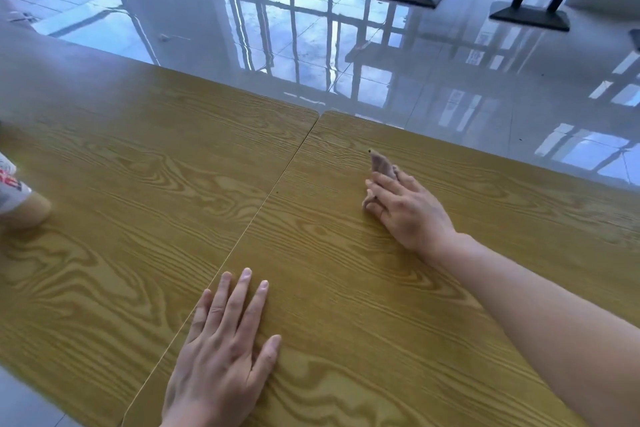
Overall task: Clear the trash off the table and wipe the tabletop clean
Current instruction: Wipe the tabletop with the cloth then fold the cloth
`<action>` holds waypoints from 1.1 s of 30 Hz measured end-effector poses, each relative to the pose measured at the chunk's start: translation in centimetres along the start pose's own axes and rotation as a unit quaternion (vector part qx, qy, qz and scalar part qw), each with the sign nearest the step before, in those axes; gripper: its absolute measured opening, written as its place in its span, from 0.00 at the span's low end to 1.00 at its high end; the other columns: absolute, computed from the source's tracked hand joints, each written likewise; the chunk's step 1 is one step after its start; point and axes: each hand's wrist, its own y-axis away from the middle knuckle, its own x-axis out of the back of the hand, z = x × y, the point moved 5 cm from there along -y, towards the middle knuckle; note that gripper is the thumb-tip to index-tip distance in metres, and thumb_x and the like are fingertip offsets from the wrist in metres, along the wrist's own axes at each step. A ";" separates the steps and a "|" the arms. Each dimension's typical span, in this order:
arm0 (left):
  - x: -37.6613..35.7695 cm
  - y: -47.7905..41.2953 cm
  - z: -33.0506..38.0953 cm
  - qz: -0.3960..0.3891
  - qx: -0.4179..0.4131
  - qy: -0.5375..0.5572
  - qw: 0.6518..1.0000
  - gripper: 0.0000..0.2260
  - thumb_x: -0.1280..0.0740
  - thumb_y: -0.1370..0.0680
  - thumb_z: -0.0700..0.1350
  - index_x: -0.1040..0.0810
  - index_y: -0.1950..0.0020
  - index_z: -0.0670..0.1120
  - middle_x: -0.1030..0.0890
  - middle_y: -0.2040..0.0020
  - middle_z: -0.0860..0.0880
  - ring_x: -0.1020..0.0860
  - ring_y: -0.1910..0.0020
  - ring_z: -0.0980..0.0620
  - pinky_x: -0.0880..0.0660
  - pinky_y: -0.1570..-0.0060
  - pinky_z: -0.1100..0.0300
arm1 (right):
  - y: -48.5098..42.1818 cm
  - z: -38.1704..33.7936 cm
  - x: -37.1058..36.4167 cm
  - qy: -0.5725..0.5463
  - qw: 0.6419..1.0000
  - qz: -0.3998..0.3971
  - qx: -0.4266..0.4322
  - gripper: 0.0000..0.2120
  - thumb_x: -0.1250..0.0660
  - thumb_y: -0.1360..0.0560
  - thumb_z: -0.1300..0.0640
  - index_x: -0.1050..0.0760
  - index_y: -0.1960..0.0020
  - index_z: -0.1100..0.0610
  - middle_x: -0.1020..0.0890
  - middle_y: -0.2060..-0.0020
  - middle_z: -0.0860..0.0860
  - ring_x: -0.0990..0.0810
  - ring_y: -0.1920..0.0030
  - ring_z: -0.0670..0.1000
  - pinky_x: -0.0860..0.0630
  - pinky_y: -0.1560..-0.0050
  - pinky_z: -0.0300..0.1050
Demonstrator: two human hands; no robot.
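Scrap (381, 165) x1 — R hand (408, 208) holds, L hand (221, 350) flat.

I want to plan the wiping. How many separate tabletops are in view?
2. The left tabletop and the right tabletop meet along a seam. The left hand and the right hand are on the right one. More may lie out of frame.

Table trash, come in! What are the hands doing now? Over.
Left hand flat on tabletop. Right hand pinching brown scrap near far edge. Printed container sits at left edge; nothing blocking.
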 end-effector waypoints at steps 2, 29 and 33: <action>0.0 0.0 0.0 -0.001 -0.001 -0.005 1.000 0.32 0.52 0.20 0.65 0.40 0.21 0.49 0.44 0.19 0.48 0.46 0.21 0.47 0.47 0.26 0.46 | -3.0 3.9 0.4 0.009 0.996 0.024 -0.082 0.27 0.54 0.18 0.38 0.38 0.25 0.48 0.41 0.22 0.48 0.48 0.22 0.58 0.47 0.23 0.58; 0.5 0.6 0.7 -0.006 -0.066 0.026 0.997 0.31 0.49 0.22 0.63 0.37 0.23 0.50 0.40 0.21 0.47 0.48 0.21 0.50 0.52 0.23 0.45 | 33.5 13.0 2.2 -0.023 0.936 0.051 -0.347 0.33 0.54 0.22 0.32 0.30 0.28 0.50 0.36 0.24 0.45 0.44 0.22 0.53 0.46 0.23 0.53; 0.6 0.9 1.1 -0.007 -0.102 0.018 0.995 0.30 0.47 0.23 0.62 0.34 0.24 0.50 0.37 0.22 0.47 0.44 0.21 0.47 0.48 0.24 0.42 | 39.8 12.8 1.8 -0.018 0.884 0.086 -0.460 0.34 0.53 0.22 0.34 0.30 0.28 0.53 0.35 0.25 0.47 0.40 0.25 0.58 0.41 0.26 0.58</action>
